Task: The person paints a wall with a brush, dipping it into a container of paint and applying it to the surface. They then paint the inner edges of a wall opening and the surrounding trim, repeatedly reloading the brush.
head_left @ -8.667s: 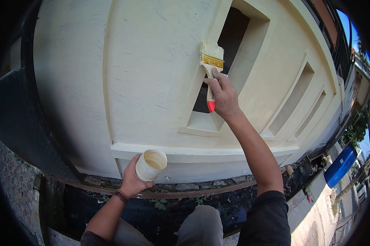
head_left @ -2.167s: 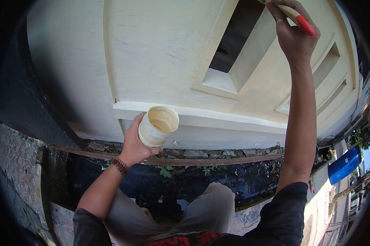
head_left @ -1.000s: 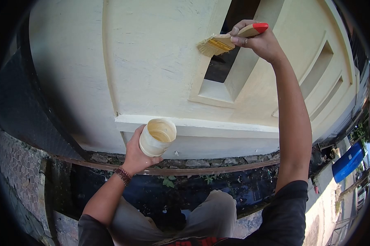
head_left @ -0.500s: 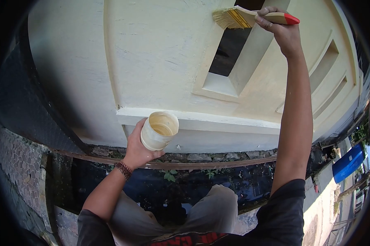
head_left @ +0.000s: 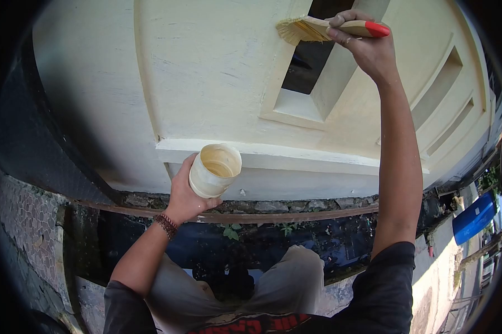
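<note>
My right hand (head_left: 364, 47) grips a wide paintbrush (head_left: 345, 26) by its wooden handle, which ends in a red tip. Its pale yellow bristles lie bent against the raised frame at the left edge of a narrow window slot (head_left: 306, 69) in the cream wall (head_left: 206, 83). Lower down, my left hand (head_left: 187, 192) is wrapped round a cream plastic cup (head_left: 213, 172), tilted so that its mouth faces me. Yellowish paint coats the inside of the cup. The cup is held in front of the wall's ledge (head_left: 284, 157).
A ditch with dark water (head_left: 262, 239) runs along the foot of the wall, between it and my knees. A long brown pipe or rail (head_left: 295, 216) follows the stones there. To the right stands a blue barrel (head_left: 473, 219); patterned paving (head_left: 31, 222) lies at left.
The brush in my right hand has shifted left and slightly down, with its bristles now on the slot's left frame. My left hand and the cup have barely moved, slightly up in view.
</note>
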Motion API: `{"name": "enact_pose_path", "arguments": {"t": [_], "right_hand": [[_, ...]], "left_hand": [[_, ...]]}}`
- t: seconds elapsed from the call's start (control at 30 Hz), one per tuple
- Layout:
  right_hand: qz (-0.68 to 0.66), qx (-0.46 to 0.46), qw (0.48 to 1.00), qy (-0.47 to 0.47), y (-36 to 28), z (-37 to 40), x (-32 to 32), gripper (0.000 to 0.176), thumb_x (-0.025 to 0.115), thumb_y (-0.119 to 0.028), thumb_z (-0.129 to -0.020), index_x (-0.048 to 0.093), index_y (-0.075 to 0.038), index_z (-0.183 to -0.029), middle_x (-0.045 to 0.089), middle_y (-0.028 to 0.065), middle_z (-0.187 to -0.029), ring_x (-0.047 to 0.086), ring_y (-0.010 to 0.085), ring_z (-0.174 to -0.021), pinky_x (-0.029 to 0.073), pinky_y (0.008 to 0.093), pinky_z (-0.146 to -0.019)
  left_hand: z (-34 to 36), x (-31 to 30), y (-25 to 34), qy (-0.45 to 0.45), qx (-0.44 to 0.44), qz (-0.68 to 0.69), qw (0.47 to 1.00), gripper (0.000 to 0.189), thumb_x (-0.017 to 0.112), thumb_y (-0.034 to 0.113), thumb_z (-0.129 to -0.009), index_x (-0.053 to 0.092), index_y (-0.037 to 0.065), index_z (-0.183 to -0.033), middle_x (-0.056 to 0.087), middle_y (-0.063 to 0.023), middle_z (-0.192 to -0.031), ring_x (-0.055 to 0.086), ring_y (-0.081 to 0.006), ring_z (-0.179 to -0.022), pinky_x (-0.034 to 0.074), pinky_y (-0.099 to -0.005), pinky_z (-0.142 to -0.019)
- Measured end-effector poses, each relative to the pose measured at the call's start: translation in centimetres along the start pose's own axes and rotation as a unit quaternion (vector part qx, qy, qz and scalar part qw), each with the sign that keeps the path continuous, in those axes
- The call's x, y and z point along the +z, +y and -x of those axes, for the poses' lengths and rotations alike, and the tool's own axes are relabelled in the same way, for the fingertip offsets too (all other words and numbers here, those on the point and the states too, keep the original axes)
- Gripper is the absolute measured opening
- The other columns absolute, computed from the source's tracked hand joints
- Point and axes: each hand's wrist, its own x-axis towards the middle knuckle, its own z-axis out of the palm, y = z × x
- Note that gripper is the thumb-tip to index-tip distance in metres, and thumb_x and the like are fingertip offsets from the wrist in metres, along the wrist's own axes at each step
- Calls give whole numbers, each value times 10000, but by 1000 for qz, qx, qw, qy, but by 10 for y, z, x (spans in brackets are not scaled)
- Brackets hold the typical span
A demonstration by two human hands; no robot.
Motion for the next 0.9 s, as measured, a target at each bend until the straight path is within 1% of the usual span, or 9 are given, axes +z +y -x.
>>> {"name": "enact_pose_path", "arguments": {"t": [0.03, 0.07, 0.2, 0.27, 0.37, 0.47, 0.57, 0.7, 0.9], "right_hand": [[81, -31, 995, 49, 3, -15, -12, 230, 800, -129, -825, 687, -17, -991, 718, 80, -957, 693, 196, -926, 588, 329, -843], [-106, -6, 992, 69, -11, -28, -17, 163, 759, 61, -779, 668, -43, -866, 697, 37, -876, 661, 139, -842, 549, 276, -762], [-79, -94, 972, 198, -27, -24, -36, 137, 769, 21, -802, 675, -51, -871, 688, 43, -897, 653, 141, -851, 552, 282, -784], [-71, -117, 952, 275, -22, 8, -41, 255, 784, -108, -841, 660, 46, -1002, 692, 140, -973, 697, 228, -897, 607, 360, -830], [-209, 6, 924, 319, -21, 94, -14, 346, 740, -117, -887, 579, 97, -1105, 637, 189, -1013, 702, 280, -862, 641, 385, -759], [-303, 235, 875, 294, -5, 210, 18, 275, 661, -74, -927, 523, 51, -1129, 635, 190, -989, 712, 262, -830, 642, 362, -727], [-390, 466, 718, 340, 14, 327, 52, 319, 663, -34, -900, 490, 19, -1163, 664, 175, -948, 721, 245, -765, 644, 340, -655], [-416, 542, 616, 392, 6, 406, 81, 244, 650, -13, -898, 487, -34, -1078, 659, 142, -948, 716, 237, -778, 643, 340, -688], [-340, 365, 753, 429, 23, 345, 93, 253, 592, -65, -961, 457, 0, -1166, 570, 161, -1117, 655, 242, -1004, 591, 371, -889]], "left_hand": [[0, 1, 1, 1, -2, -2, 1000, 1026, 948, 97, -501, 413, 27, -1373, 624, -138, -1254, 605, -251, -1181, 472, -376, -1024], [-1, 1, 1, 3, -5, -4, 1000, 1030, 950, 97, -497, 412, 27, -1373, 625, -138, -1252, 606, -250, -1180, 474, -375, -1022], [-2, 3, -5, 6, -4, -3, 1000, 1038, 954, 100, -492, 411, 27, -1374, 625, -136, -1253, 606, -247, -1179, 475, -371, -1021], [-2, 1, -4, 17, -2, 8, 1000, 1044, 958, 107, -489, 410, 25, -1374, 625, -136, -1251, 607, -253, -1178, 475, -373, -1021], [-3, 0, -5, 31, 14, 21, 999, 1029, 955, 109, -499, 414, 24, -1370, 625, -128, -1251, 607, -247, -1172, 480, -369, -1017], [-3, -4, -2, 32, -11, 29, 999, 1015, 952, 111, -512, 414, 24, -1368, 626, -119, -1246, 607, -227, -1165, 483, -366, -1014], [-2, -6, -3, 38, -2, 23, 999, 1004, 949, 106, -518, 416, 21, -1365, 621, -115, -1249, 606, -208, -1157, 484, -359, -1009], [1, -7, 0, 43, -7, 0, 999, 936, 956, 115, -530, 449, 24, -1312, 622, -105, -1221, 615, -212, -1126, 486, -355, -995], [15, -10, -8, 30, -44, 23, 998, 906, 971, 116, -545, 463, 22, -1290, 619, -93, -1216, 615, -203, -1112, 507, -355, -967]]}}
